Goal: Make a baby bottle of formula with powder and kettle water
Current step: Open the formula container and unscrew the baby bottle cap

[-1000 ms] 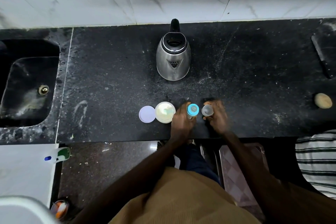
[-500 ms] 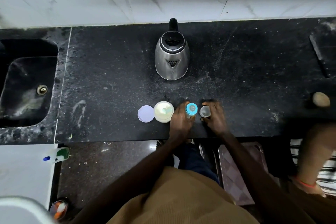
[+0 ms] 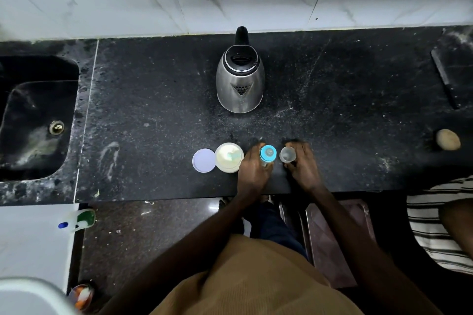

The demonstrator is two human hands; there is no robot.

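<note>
Your left hand grips the upright bottle near the counter's front edge; your right hand clasps its clear cap just beside. The open powder tub touches your left hand; the kettle stands behind.

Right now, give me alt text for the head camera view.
Seen from above, a left hand holds a baby bottle and a right hand holds its clear cap on a black counter. Left of them sit an open powder tub and its lid; a kettle stands behind.
</note>
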